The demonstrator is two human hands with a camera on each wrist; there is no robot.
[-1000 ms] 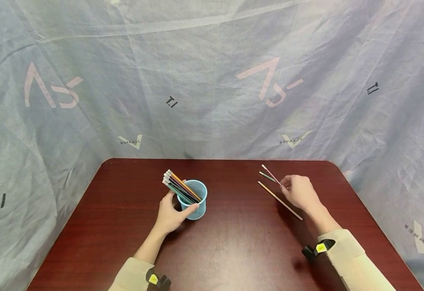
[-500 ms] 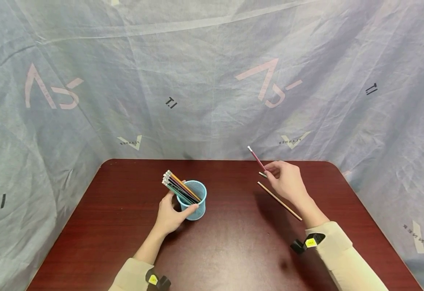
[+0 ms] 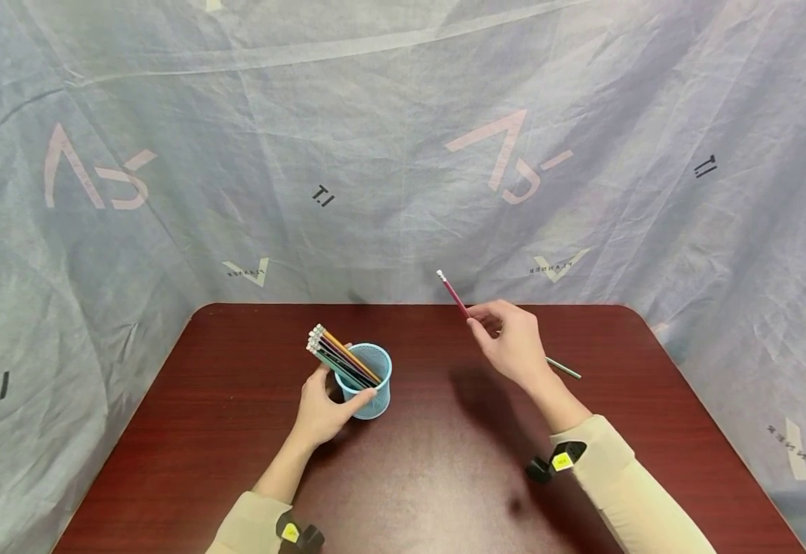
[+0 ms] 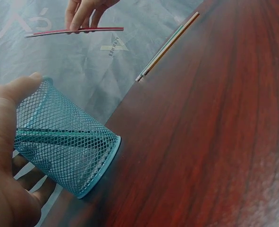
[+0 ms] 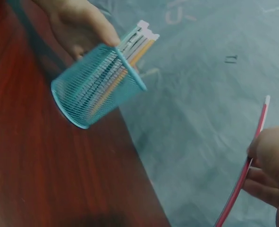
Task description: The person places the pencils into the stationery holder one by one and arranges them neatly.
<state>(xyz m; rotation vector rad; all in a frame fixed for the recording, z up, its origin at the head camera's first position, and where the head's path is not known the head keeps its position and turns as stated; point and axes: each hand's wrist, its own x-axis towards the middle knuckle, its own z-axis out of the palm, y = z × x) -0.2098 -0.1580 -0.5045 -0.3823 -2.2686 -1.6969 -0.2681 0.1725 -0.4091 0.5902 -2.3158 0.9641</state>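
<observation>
My left hand [image 3: 323, 408] grips the light blue mesh pencil cup [image 3: 374, 403] at its left side, thumb across the near rim. Several pencils [image 3: 344, 358] lean left inside the cup, white eraser ends up. My right hand [image 3: 514, 338] pinches a red pencil [image 3: 454, 295] above the table, right of the cup and apart from it. Its white eraser end points up and left in the head view. A green pencil [image 3: 565, 368] lies on the table behind my right forearm. Beside it, a yellow-tan pencil [image 4: 177, 39] shows in the left wrist view; my right arm hides it in the head view.
The dark red wooden table [image 3: 417, 477] reaches back to a grey cloth [image 3: 375, 154] with printed letters, which also hangs along both sides. Each wrist wears a black strap with a small camera [image 3: 540, 468].
My right hand has lifted the red pencil from beside the other loose pencils and carried it left toward the cup. My left hand and the cup have stayed in place.
</observation>
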